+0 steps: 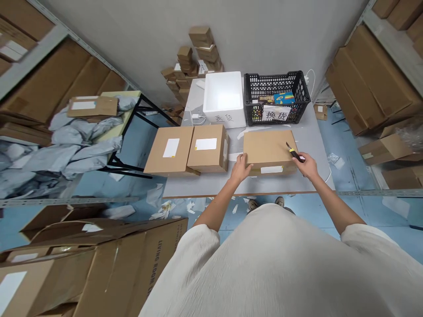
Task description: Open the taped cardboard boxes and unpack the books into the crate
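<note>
A closed cardboard box [269,145] with a white label on its near side lies in front of me on the grey table [211,185]. My left hand [241,168] grips its left near corner, the fingers bent against the cardboard. In my right hand [306,165] is a utility knife [293,152] with a black and yellow handle, fingers wrapped round it. Its blade is out and points up and left above the box's right end. Left of this box stand a smaller labelled carton [208,156] and a wider labelled carton [165,165], side by side.
A white foam bin [228,119] and a black plastic crate [276,115] holding colourful packages stand at the table's back. Small boxes [205,37] are stacked by the wall. Grey mailing bags [53,154] pile up at left. Large cartons [132,264] are behind my left side; paper scraps litter the floor.
</note>
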Demonstrator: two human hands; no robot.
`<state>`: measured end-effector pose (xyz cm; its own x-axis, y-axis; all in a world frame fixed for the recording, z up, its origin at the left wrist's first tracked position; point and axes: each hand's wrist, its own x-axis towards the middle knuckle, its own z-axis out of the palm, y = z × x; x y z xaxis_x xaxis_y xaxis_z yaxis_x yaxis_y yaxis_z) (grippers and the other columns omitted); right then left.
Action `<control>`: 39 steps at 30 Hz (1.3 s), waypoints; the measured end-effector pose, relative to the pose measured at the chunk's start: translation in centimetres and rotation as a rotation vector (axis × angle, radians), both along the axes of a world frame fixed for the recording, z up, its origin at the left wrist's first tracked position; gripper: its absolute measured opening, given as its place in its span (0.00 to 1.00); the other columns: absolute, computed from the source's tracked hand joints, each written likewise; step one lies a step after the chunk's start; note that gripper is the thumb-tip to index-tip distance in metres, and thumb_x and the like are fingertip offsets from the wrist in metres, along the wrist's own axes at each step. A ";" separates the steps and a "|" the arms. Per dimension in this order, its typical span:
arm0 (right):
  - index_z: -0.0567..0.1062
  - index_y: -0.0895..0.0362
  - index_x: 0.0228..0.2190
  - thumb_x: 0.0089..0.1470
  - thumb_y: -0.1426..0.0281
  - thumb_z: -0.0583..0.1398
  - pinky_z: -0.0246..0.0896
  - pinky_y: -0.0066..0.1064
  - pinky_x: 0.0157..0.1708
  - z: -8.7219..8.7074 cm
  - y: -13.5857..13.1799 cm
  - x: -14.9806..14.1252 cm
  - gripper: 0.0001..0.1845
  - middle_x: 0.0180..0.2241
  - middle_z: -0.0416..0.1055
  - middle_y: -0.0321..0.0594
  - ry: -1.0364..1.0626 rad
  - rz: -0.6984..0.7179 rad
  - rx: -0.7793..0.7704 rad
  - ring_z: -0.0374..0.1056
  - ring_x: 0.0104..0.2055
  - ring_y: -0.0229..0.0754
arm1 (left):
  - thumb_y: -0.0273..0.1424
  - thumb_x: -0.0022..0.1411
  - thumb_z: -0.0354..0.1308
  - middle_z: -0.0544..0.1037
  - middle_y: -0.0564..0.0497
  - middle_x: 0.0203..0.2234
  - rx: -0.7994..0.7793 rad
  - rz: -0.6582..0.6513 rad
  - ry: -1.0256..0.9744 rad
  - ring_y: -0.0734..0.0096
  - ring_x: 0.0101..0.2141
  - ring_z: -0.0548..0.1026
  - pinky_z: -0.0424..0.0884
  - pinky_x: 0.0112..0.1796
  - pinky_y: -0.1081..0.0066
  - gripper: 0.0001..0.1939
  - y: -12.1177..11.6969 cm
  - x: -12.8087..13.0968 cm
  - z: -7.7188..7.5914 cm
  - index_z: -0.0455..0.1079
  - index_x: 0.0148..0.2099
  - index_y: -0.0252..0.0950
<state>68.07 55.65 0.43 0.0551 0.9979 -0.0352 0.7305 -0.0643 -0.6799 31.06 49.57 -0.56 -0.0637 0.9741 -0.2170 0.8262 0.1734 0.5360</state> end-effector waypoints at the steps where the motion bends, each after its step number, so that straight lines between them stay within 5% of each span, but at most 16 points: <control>1: 0.85 0.49 0.50 0.57 0.46 0.65 0.73 0.49 0.54 0.7 0.1 0.0 0.27 0.52 0.85 0.47 -0.013 0.001 0.018 0.80 0.50 0.59 | 0.43 0.78 0.56 0.61 0.38 0.77 0.023 -0.013 0.033 0.41 0.61 0.79 0.77 0.61 0.47 0.33 -0.2 -0.2 0.6 0.59 0.79 0.44; 7: 0.85 0.47 0.47 0.58 0.45 0.66 0.74 0.50 0.52 3.4 0.5 0.1 0.24 0.49 0.87 0.44 -0.048 -0.025 0.069 0.81 0.47 0.60 | 0.44 0.81 0.51 0.67 0.41 0.74 0.103 -0.071 0.139 0.45 0.57 0.82 0.78 0.59 0.53 0.25 -0.8 -0.8 3.4 0.69 0.73 0.44; 18: 0.84 0.49 0.44 0.58 0.46 0.65 0.72 0.53 0.55 4.9 1.9 1.2 0.23 0.48 0.86 0.47 -0.094 -0.032 0.067 0.80 0.51 0.63 | 0.46 0.82 0.50 0.76 0.42 0.66 0.099 -0.119 0.162 0.48 0.56 0.82 0.78 0.56 0.57 0.22 -0.2 -0.6 5.6 0.74 0.67 0.44; 26: 0.81 0.52 0.54 0.63 0.47 0.63 0.73 0.53 0.59 5.9 2.6 -0.3 0.28 0.55 0.82 0.52 0.037 0.097 0.284 0.78 0.55 0.61 | 0.43 0.82 0.50 0.71 0.38 0.70 0.176 0.070 0.143 0.41 0.62 0.78 0.75 0.61 0.51 0.25 3.8 0.5 5.7 0.68 0.73 0.40; 31: 0.80 0.50 0.56 0.65 0.46 0.61 0.73 0.53 0.56 5.6 2.7 -2.1 0.28 0.54 0.84 0.49 -0.028 0.240 0.190 0.78 0.55 0.63 | 0.37 0.81 0.50 0.66 0.36 0.74 0.224 0.132 0.081 0.41 0.68 0.72 0.73 0.64 0.49 0.29 5.3 0.3 5.6 0.59 0.79 0.40; 35: 0.80 0.50 0.56 0.67 0.45 0.59 0.73 0.52 0.54 5.1 4.1 -2.6 0.28 0.54 0.84 0.50 -0.093 0.255 0.181 0.78 0.54 0.63 | 0.30 0.79 0.49 0.63 0.38 0.76 0.287 0.053 0.126 0.43 0.72 0.66 0.68 0.69 0.47 0.28 4.6 0.8 5.5 0.62 0.77 0.39; 39: 0.79 0.50 0.58 0.68 0.44 0.57 0.72 0.52 0.54 4.9 6.2 -2.8 0.30 0.54 0.84 0.50 -0.138 0.292 0.154 0.78 0.53 0.64 | 0.30 0.79 0.47 0.73 0.40 0.70 0.287 -0.200 0.128 0.47 0.71 0.68 0.65 0.70 0.47 0.25 3.6 2.5 5.3 0.70 0.73 0.41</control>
<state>65.23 61.82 5.31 -0.2391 0.9653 0.1051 0.7884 0.2562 -0.5593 33.60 53.20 4.72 0.1256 0.9900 0.0640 0.8922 -0.1409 0.4292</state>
